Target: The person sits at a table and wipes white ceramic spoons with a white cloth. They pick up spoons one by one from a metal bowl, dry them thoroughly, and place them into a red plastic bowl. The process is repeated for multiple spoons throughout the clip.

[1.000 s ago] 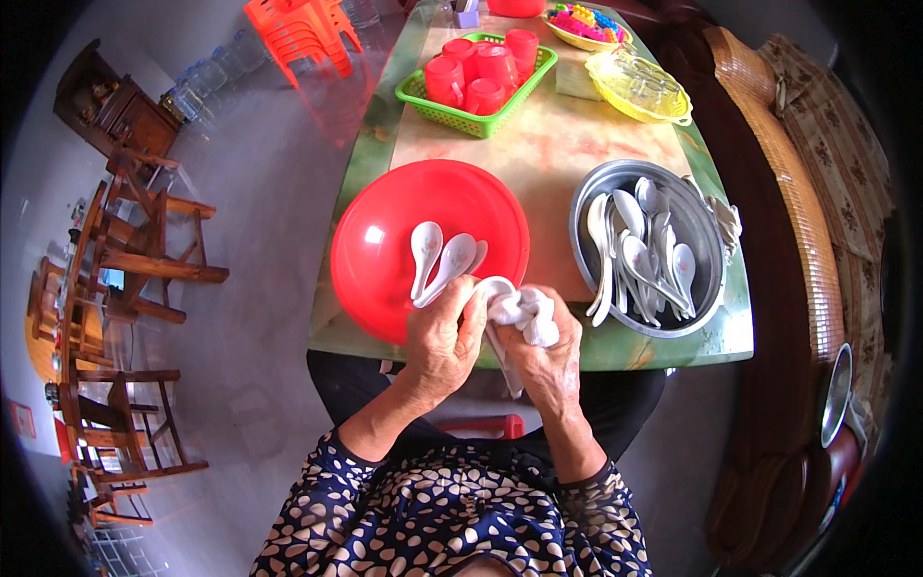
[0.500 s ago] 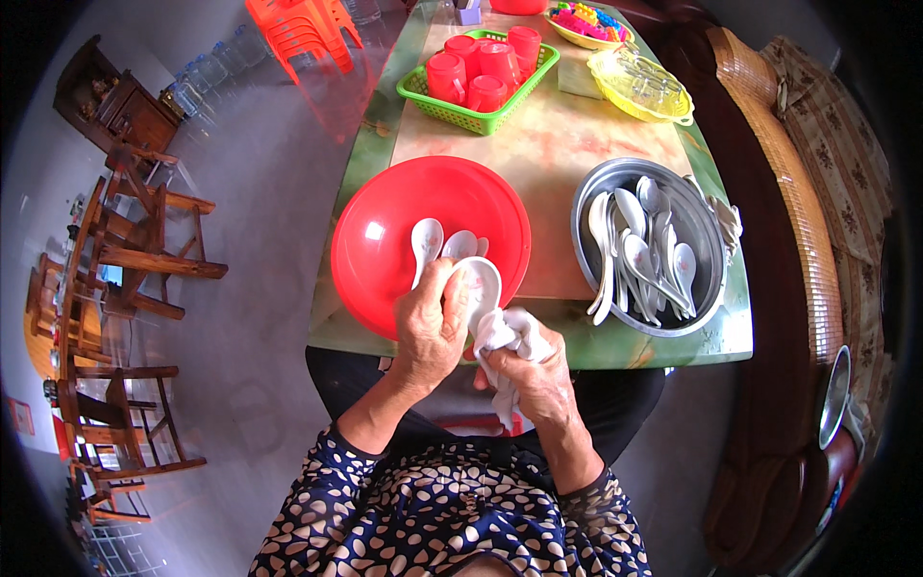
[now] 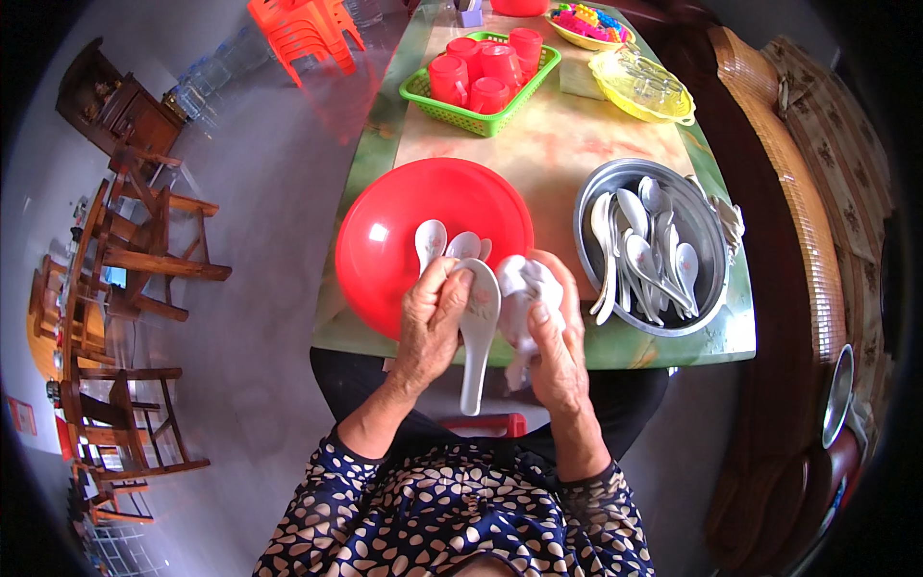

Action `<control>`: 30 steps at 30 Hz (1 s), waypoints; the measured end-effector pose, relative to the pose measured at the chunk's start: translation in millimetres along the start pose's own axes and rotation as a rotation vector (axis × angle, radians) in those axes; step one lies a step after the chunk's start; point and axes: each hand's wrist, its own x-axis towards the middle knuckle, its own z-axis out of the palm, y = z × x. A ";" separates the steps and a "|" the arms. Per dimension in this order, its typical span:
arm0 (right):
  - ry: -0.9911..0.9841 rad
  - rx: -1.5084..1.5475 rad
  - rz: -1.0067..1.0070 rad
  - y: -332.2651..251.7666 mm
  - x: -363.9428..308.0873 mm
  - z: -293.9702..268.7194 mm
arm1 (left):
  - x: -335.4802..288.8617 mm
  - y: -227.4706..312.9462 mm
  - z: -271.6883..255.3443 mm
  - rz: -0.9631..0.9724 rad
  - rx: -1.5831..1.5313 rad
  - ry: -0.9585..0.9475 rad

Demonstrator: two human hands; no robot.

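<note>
My left hand (image 3: 430,317) is closed on the bowl end of a white soup spoon (image 3: 478,332), its handle pointing down toward me. A bunched white cloth (image 3: 524,293) is gripped in my right hand (image 3: 558,351), just right of the spoon and apart from its handle. Behind my left hand is a red basin (image 3: 385,207) with several white spoons (image 3: 430,240) inside. To the right stands a metal basin (image 3: 707,274) holding several more white spoons (image 3: 635,212), some leaning over its near rim.
A green basket (image 3: 490,123) of red cups (image 3: 449,79) stands farther back on the table (image 3: 538,192). Beside it are a yellow basket (image 3: 644,87) and a plate of colourful pieces (image 3: 582,21). Wooden chairs (image 3: 163,260) stand at left, a long wooden bench (image 3: 769,385) at right.
My right hand has drawn the cloth off the spoon's handle and moved up and to the right. The whole spoon handle now shows, still in my left hand.
</note>
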 end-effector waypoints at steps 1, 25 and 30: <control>-0.083 0.018 -0.023 10.5 6.1 -1.8 | -0.9 0.1 6.7 0.026 -0.006 0.013; -0.023 -0.599 -0.001 7.7 -47.0 -17.2 | -4.6 -8.8 -8.3 0.508 0.590 0.188; 0.027 -1.083 -0.564 1.9 -39.0 2.6 | -5.9 -9.8 3.1 0.446 0.598 0.170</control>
